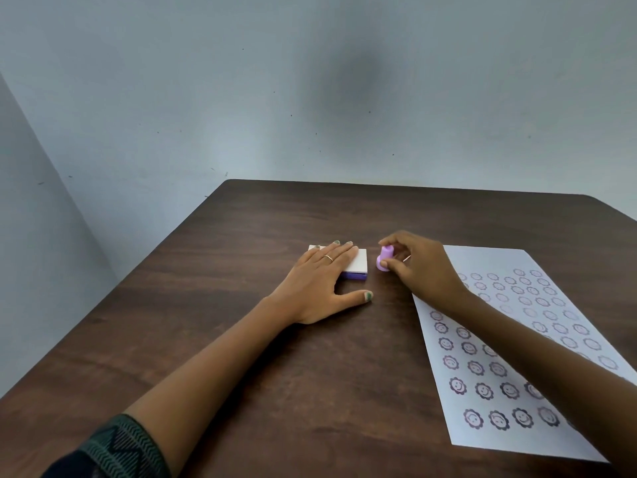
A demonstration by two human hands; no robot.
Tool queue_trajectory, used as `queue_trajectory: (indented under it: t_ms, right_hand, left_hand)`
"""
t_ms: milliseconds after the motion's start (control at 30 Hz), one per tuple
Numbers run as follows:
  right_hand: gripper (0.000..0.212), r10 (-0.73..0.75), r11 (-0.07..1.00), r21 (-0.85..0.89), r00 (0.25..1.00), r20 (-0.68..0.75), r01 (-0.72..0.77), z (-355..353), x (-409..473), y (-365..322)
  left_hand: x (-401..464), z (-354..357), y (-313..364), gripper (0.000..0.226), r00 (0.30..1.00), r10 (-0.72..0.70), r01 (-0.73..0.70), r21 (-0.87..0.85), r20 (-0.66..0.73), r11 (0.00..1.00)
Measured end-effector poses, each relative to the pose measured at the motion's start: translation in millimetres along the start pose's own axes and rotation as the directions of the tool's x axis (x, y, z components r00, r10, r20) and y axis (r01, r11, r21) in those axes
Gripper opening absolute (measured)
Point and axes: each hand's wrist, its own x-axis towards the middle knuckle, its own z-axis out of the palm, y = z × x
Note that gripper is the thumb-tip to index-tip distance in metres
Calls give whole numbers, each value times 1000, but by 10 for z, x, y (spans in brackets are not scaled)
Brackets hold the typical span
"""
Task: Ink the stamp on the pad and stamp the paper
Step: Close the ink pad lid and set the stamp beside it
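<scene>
1. Head view: the left hand (322, 277) lies flat, grip spread open, fingers resting on the closed white-lidded ink pad (356, 265) mid-counter (241, 339).
2. The right hand (418, 267) pinches the lilac stamp (384, 258), upright on the counter just right of the pad.
3. The paper (510, 343), covered in smiley prints, lies toward the right edge.

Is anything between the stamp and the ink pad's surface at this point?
Yes. The ink pad looks closed under its white lid, and the left hand lies flat on that lid. The right hand holds the stamp upright on the table just right of the pad.
</scene>
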Motion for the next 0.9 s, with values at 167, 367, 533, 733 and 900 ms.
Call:
queue_trajectory:
  t_ms: [167,367,533,733,900]
  right_hand:
    - [27,17,1000,-22,1000,-8,-17,61,45,26]
    - [41,31,999,8,999,-8,-31,72,5,48]
    - [40,37,999,-14,999,4,-37,-73,70,171]
    - [44,48,981,-195,961,273,7,-231,252,537]
    - [83,34,957,-276,905,425,94,-133,92,737]
  left_hand:
    - [10,-1,5,84,1000,-1,1,4,-1,1000]
    - [2,4,4,83,1000,9,-9,45,0,999]
    - [-23,-15,30,79,1000,-4,5,46,-29,999]
    - [-48,-28,62,76,998,-62,62,40,-4,997]
    - [-66,-31,69,72,999,-52,52,18,-14,998]
